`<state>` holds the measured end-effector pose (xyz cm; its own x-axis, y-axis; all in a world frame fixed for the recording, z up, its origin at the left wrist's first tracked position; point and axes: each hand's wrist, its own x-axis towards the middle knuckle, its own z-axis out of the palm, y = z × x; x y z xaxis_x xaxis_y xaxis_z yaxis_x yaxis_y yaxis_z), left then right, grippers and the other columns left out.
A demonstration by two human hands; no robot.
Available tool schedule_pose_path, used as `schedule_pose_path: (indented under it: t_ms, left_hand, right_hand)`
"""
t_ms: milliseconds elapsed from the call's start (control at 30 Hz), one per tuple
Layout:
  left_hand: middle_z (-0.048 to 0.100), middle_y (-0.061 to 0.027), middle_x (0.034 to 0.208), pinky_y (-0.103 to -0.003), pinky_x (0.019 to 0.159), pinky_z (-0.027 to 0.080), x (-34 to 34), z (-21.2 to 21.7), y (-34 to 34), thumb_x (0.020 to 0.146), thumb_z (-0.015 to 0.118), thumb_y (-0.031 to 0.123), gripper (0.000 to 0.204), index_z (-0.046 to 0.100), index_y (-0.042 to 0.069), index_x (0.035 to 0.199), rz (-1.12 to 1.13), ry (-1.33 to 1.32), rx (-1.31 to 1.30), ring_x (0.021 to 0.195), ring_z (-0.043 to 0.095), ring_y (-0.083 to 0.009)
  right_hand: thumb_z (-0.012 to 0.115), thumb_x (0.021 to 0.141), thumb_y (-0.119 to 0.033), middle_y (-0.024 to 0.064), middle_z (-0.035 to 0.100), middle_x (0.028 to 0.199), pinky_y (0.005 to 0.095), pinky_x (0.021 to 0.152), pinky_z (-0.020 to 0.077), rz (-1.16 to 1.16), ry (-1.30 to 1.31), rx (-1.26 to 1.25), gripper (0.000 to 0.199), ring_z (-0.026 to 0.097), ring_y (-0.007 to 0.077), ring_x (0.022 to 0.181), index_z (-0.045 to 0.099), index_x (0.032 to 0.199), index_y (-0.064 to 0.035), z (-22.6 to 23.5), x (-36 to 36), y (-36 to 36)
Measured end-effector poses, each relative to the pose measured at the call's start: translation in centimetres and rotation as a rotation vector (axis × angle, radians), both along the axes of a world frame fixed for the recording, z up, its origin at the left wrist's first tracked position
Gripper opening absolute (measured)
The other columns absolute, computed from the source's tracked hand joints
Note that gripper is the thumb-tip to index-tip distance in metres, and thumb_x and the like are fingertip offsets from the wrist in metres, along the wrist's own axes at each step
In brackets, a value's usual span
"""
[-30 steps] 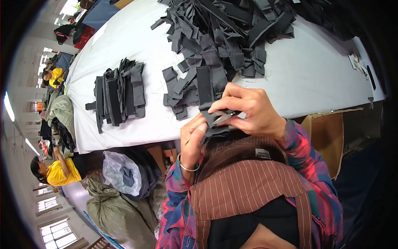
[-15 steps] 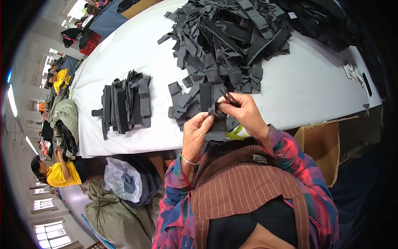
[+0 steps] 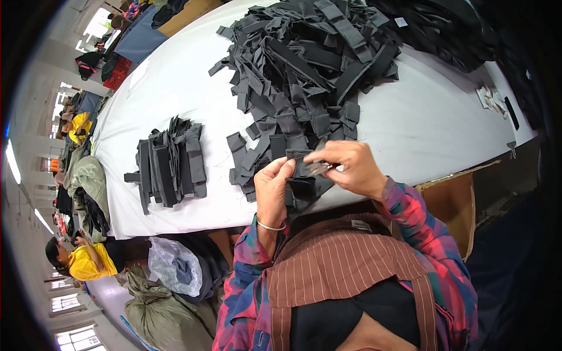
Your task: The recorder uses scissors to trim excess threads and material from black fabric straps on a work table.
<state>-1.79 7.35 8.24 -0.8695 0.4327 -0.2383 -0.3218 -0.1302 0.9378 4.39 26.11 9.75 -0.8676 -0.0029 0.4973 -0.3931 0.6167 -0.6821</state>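
Near the table's front edge, my left hand (image 3: 271, 182) pinches a dark grey fabric strip (image 3: 300, 154) between thumb and fingers. My right hand (image 3: 356, 168), slightly smeared by motion, is closed around small thread snips (image 3: 318, 169). Their blades point left and lie against or just by the strip; the exact contact is unclear. Beyond both hands spreads a large loose heap of similar grey strips (image 3: 293, 88). To the left lies a smaller, neater bundle of strips (image 3: 171, 164), roughly lined up side by side.
A white-covered table (image 3: 421, 128) carries the strips, with black material (image 3: 433, 29) at its far right. Below its right front edge stands a cardboard box (image 3: 451, 210). At left are a clear plastic bag (image 3: 175, 266), a green sack (image 3: 164, 310) and a person in yellow (image 3: 91, 260).
The snips have swung from pointing up and away to pointing left at the strip. My left hand now pinches the strip near its upper end. The view has shifted slightly.
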Motion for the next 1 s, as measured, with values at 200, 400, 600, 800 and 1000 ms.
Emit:
schedule_pose_path:
  t_ms: [200,400,600,800,1000]
  left_hand:
    - [0.059,0.0072,0.076,-0.018,0.062,0.038,-0.6,0.5,0.6,0.089,0.065,0.011,0.014,0.069,-0.001,0.096,0.080,-0.051,0.025,0.066,0.049,-0.0014]
    - [0.056,0.0080,0.071,-0.018,0.055,0.036,-0.3,1.4,2.0,0.089,0.066,0.013,0.012,0.068,0.001,0.092,0.086,-0.116,0.101,0.060,0.046,-0.0009]
    - [0.056,0.0077,0.069,-0.018,0.053,0.038,-0.6,0.9,2.2,0.089,0.066,0.012,0.009,0.067,0.004,0.087,0.075,-0.151,0.123,0.058,0.048,-0.0011]
    - [0.055,0.0081,0.069,-0.017,0.053,0.038,-0.3,1.7,3.0,0.089,0.067,0.012,0.008,0.067,0.006,0.084,0.084,-0.166,0.121,0.057,0.048,-0.0008]
    - [0.051,0.0094,0.066,-0.017,0.048,0.030,-0.1,1.9,3.0,0.088,0.066,0.012,0.008,0.066,0.006,0.083,0.079,-0.180,0.132,0.053,0.041,0.0006]
  right_hand:
    - [0.073,0.074,-0.017,0.0008,0.058,0.077,0.0333,0.060,0.0382,-0.197,0.114,0.242,0.032,0.054,0.0212,0.067,0.068,0.105,-0.0144,1.1,-0.3,2.1]
    - [0.072,0.075,-0.018,-0.0017,0.057,0.077,0.0325,0.059,0.0345,-0.286,0.219,0.355,0.026,0.050,0.0199,0.065,0.068,0.101,-0.0166,0.5,-0.6,1.8]
    - [0.073,0.074,-0.018,-0.0027,0.058,0.078,0.0325,0.058,0.0336,-0.351,0.259,0.423,0.028,0.050,0.0192,0.064,0.068,0.101,-0.0170,0.1,-0.6,2.0]
    - [0.075,0.072,-0.018,-0.0034,0.057,0.078,0.0326,0.056,0.0324,-0.393,0.341,0.481,0.030,0.047,0.0182,0.061,0.069,0.101,-0.0175,-0.4,-0.6,2.3]
    - [0.076,0.070,-0.018,-0.0034,0.058,0.078,0.0318,0.055,0.0310,-0.406,0.355,0.468,0.032,0.046,0.0175,0.059,0.069,0.102,-0.0175,-0.6,-0.2,2.0]
